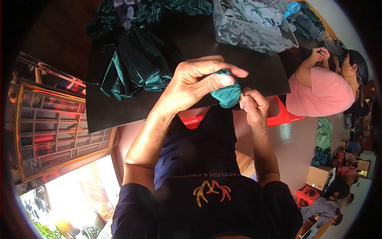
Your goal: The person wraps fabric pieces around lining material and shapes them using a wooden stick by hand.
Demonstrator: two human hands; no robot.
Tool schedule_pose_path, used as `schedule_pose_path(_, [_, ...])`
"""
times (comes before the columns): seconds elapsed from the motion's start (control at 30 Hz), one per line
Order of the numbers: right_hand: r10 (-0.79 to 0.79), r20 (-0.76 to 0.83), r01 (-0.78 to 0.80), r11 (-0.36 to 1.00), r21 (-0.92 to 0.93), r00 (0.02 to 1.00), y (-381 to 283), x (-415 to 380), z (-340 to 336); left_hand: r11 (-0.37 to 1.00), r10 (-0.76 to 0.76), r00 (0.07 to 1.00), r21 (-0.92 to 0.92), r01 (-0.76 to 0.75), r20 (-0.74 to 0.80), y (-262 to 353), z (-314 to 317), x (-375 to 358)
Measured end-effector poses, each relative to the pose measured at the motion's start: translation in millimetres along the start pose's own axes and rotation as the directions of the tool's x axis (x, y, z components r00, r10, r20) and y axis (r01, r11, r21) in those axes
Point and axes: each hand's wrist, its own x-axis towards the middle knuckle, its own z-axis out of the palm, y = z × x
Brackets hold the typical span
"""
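Two hands: left hand (191,85) gripping one teal bundle (227,95), right hand (254,106) pinching one stick (241,95).

Navy short-sleeved shirt (223,199) bearing an orange-and-yellow emblem (211,191).

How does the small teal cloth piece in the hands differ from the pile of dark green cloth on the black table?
The teal cloth piece is small and bunched into a tight wad; the dark green cloth pile is large, loose and folded in drapes. The piece is lighter, blue-green; the pile is deeper green. The piece is gripped by the left hand, with the right hand beside it; the pile lies untouched on the black table. Both look like soft, velvety fabric.
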Motion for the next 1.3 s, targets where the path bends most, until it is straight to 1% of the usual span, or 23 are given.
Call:
schedule_pose_path(0.03, [0.023,-0.002,-0.023,1.000,0.019,1.000,1,0,1,0.999,-0.014,1.000,-0.030,0.014,0.010,-1,0,1])
schedule_pose_path(0.1, [0.027,0.003,-0.027,0.992,0.121,1.000,4,2,8,0.995,-0.040,0.999,-0.089,0.043,0.030,-2,2,3])
schedule_pose_path(0.13, [0.028,0.005,-0.028,0.985,0.171,1.000,5,4,13,0.990,-0.077,0.997,-0.121,0.079,0.022,-3,4,4])
schedule_pose_path(0.2, [0.106,0.012,-0.105,0.948,0.300,0.994,8,0,18,0.972,-0.149,0.989,-0.185,0.148,0.009,-3,12,5])
schedule_pose_path(0.23, [0.145,0.020,-0.142,0.921,0.363,0.989,9,-1,22,0.969,-0.151,0.988,-0.202,0.141,-0.034,-1,15,5])
schedule_pose_path(0.3, [0.150,0.008,-0.142,0.910,0.389,0.989,8,-1,27,0.963,-0.159,0.980,-0.238,0.127,-0.119,5,20,6])
schedule_pose_path(0.33, [0.154,0.004,-0.143,0.910,0.389,0.988,7,-1,28,0.967,-0.107,0.984,-0.247,0.069,-0.145,4,21,6])
schedule_pose_path(0.37, [0.157,0.001,-0.145,0.909,0.390,0.988,7,0,28,0.982,-0.052,0.978,-0.188,0.013,-0.204,1,23,5])
schedule_pose_path(0.43, [0.138,-0.013,-0.124,0.919,0.374,0.990,6,0,30,0.994,0.066,0.948,-0.062,-0.089,-0.311,-8,28,3])
schedule_pose_path(0.47, [0.130,-0.019,-0.114,0.924,0.365,0.991,6,-1,30,0.986,0.166,0.959,0.028,-0.164,-0.230,-14,20,4])
schedule_pose_path(0.57, [0.066,-0.061,-0.052,0.977,0.206,0.996,7,1,28,0.979,0.204,0.940,0.035,-0.202,-0.274,-13,22,5])
schedule_pose_path(0.67, [-0.032,-0.131,0.032,0.999,0.000,0.991,4,3,28,0.983,0.177,0.946,0.086,-0.160,-0.270,-8,17,4])
schedule_pose_path(0.77, [-0.115,-0.168,0.094,0.988,-0.123,0.979,6,2,24,0.990,0.135,0.949,0.063,-0.122,-0.284,-4,18,4])
schedule_pose_path(0.87, [-0.148,-0.186,0.117,0.979,-0.167,0.971,2,3,26,0.996,0.088,0.959,0.054,-0.077,-0.270,-1,16,4])
schedule_pose_path(0.9, [-0.151,-0.180,0.124,0.981,-0.152,0.972,2,3,25,0.997,0.073,0.963,0.057,-0.060,-0.260,0,15,4])
schedule_pose_path(1.0, [-0.153,-0.162,0.138,0.986,-0.097,0.975,4,3,23,0.996,0.023,0.984,-0.086,-0.039,-0.175,-4,11,7])
schedule_pose_path(1.07, [-0.143,-0.145,0.138,0.989,-0.044,0.979,4,4,23,0.980,0.044,0.992,-0.190,-0.066,-0.115,-13,8,9])
schedule_pose_path(1.17, [-0.095,-0.092,0.108,0.984,0.142,0.991,3,8,29,0.939,0.069,0.998,-0.339,-0.065,0.000,-18,4,14])
schedule_pose_path(1.23, [-0.028,-0.041,0.039,0.958,0.285,0.999,4,9,31,0.908,0.090,0.993,-0.416,-0.048,0.082,-18,3,17])
schedule_pose_path(1.27, [0.004,-0.012,0.000,0.936,0.353,1.000,5,8,32,0.871,0.043,0.995,-0.491,0.007,0.089,-15,5,16])
schedule_pose_path(1.3, [0.054,0.009,-0.053,0.910,0.411,0.999,4,8,35,0.885,0.001,0.998,-0.465,0.027,0.061,-14,6,15])
